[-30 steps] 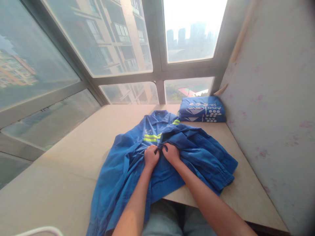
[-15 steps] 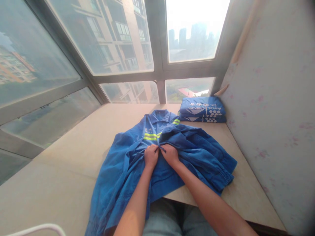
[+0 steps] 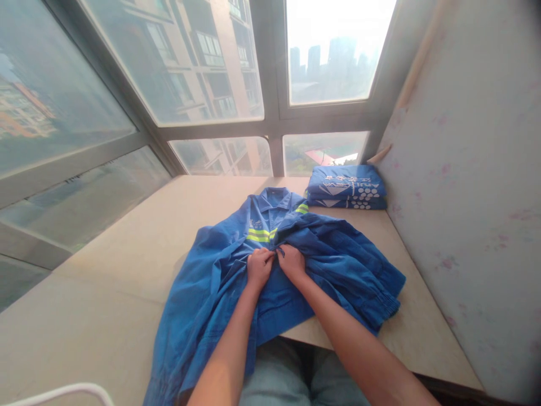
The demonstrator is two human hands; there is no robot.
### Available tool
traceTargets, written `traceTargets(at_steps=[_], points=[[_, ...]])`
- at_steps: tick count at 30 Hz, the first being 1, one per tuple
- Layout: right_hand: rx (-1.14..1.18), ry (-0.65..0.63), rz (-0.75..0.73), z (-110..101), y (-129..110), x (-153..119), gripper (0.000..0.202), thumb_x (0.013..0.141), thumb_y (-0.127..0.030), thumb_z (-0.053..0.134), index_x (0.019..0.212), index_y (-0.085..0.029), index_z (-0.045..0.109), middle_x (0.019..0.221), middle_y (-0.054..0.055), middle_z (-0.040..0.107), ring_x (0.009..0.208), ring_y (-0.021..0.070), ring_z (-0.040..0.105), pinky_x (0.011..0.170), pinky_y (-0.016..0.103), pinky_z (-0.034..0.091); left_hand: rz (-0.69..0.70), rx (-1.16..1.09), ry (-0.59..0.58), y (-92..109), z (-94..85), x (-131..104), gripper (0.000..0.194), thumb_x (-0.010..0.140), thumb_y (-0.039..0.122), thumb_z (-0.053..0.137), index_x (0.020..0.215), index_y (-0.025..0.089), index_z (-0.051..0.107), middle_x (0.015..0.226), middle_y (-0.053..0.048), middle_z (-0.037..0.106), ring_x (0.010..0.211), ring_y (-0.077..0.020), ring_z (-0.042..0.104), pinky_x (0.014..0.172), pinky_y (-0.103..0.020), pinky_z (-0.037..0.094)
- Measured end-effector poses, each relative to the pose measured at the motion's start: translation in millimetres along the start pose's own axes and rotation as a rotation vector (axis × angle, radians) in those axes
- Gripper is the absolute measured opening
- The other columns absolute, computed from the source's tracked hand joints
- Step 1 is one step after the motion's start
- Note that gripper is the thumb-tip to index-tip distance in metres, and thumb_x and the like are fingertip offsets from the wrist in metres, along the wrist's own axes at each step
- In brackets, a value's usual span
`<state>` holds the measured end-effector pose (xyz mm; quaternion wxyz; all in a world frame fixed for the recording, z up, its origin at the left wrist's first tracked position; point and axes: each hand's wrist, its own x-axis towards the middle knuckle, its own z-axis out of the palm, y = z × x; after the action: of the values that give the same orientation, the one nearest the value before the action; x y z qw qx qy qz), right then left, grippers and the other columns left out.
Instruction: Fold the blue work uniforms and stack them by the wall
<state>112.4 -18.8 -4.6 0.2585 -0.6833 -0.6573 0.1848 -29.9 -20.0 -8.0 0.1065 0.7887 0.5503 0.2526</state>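
A blue jacket (image 3: 279,299) with yellow-green reflective stripes lies spread on the pale tabletop, collar toward the window and sleeves out to both sides. At the middle of its front, just under the chest stripe, my left hand (image 3: 260,266) pinches the cloth at the front opening. Close beside it, almost touching, my right hand (image 3: 291,262) has its fingers closed on the other front edge. The fingertips of both hands meet near the opening, and the small part between them is too small to make out.
Folded blue garments (image 3: 346,186) with white print are stacked at the back right, near the flowered wall (image 3: 473,225). Window frames (image 3: 211,132) border the table's back and left. A white curved object (image 3: 80,388) shows at the lower left.
My right fingers have shifted slightly at the front opening, and less of the dark edge sticks out beneath them. The jacket lies nearly the same; the view has moved slightly.
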Motion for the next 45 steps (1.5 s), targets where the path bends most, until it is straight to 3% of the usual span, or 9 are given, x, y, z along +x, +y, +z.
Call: traceTargets(at_steps=[6,15,19,21,24,27,32,37,45], points=[[0.0,0.04,0.018,-2,2,3,0.025,0.097,-0.03,0.05,0.107,-0.024,0.072,0.104,0.007,0.075,0.09,0.0191,0.069,0.075,0.023,0.046,0.048,-0.022,-0.036,-5,-7.2,-15,0.028,0.091,0.016,0.052,0.1,0.028,0.075,0.093,-0.002,0.07,0.094,-0.0191,0.06,0.079,-0.031,0.04],[-0.019,0.283,0.078,-57,85,-14,0.025,0.095,-0.029,0.052,0.106,-0.02,0.073,0.104,0.01,0.073,0.094,0.0243,0.066,0.083,0.03,0.048,-0.045,0.086,0.005,-29,-37.7,-30,0.033,0.086,0.008,0.048,0.096,0.024,0.075,0.098,-0.005,0.07,0.091,-0.022,0.059,0.082,-0.035,0.043],[-0.101,0.365,-0.101,-72,65,-33,0.029,0.093,-0.02,0.05,0.116,-0.019,0.069,0.111,0.013,0.068,0.104,0.027,0.06,0.093,0.038,0.046,-0.056,0.298,-0.032,-8,-43.6,-34,0.031,0.085,0.011,0.05,0.101,0.023,0.073,0.103,-0.008,0.07,0.095,-0.026,0.057,0.079,-0.038,0.043],[-0.051,0.371,-0.32,-69,39,-41,0.037,0.093,-0.015,0.047,0.124,-0.021,0.066,0.119,0.013,0.065,0.113,0.0263,0.056,0.101,0.04,0.042,-0.047,0.348,-0.026,7,-45.9,-33,0.026,0.086,0.015,0.052,0.101,0.022,0.073,0.105,-0.009,0.069,0.098,-0.0277,0.056,0.079,-0.039,0.044],[0.04,0.231,-0.591,-53,3,-35,0.045,0.094,-0.012,0.043,0.133,-0.025,0.06,0.127,0.009,0.062,0.121,0.0232,0.052,0.108,0.038,0.039,0.002,0.29,0.026,25,-44.3,-24,0.025,0.087,0.018,0.054,0.105,0.021,0.071,0.114,-0.01,0.067,0.107,-0.0287,0.056,0.088,-0.042,0.045],[0.103,0.116,-0.465,-31,-9,-3,0.045,0.09,-0.009,0.049,0.132,-0.019,0.06,0.131,0.014,0.06,0.122,0.0253,0.052,0.106,0.038,0.041,0.011,0.126,0.043,30,-31.6,-3,0.031,0.087,0.015,0.053,0.114,0.02,0.067,0.122,-0.01,0.066,0.116,-0.0254,0.056,0.102,-0.041,0.043],[0.236,-0.003,-0.26,-2,18,46,0.024,0.089,-0.008,0.052,0.099,-0.015,0.073,0.099,0.01,0.072,0.098,0.0207,0.063,0.091,0.031,0.048,-0.094,0.084,0.007,21,4.1,34,0.038,0.083,0.012,0.057,0.121,0.015,0.063,0.125,-0.013,0.064,0.119,-0.0247,0.057,0.105,-0.039,0.044],[0.307,0.035,-0.234,10,36,46,0.025,0.092,-0.011,0.051,0.101,-0.017,0.073,0.101,0.008,0.072,0.097,0.0175,0.065,0.09,0.029,0.049,-0.149,0.132,0.026,14,24.3,45,0.029,0.091,0.024,0.055,0.118,0.018,0.066,0.123,-0.013,0.064,0.112,-0.0274,0.058,0.094,-0.04,0.048],[0.424,0.07,-0.228,13,40,43,0.021,0.09,-0.014,0.054,0.097,-0.018,0.074,0.097,0.007,0.073,0.095,0.0181,0.066,0.091,0.031,0.05,-0.099,0.165,-0.006,9,25.1,44,0.026,0.094,0.021,0.051,0.114,0.024,0.068,0.113,-0.008,0.068,0.104,-0.0233,0.058,0.087,-0.034,0.046]])
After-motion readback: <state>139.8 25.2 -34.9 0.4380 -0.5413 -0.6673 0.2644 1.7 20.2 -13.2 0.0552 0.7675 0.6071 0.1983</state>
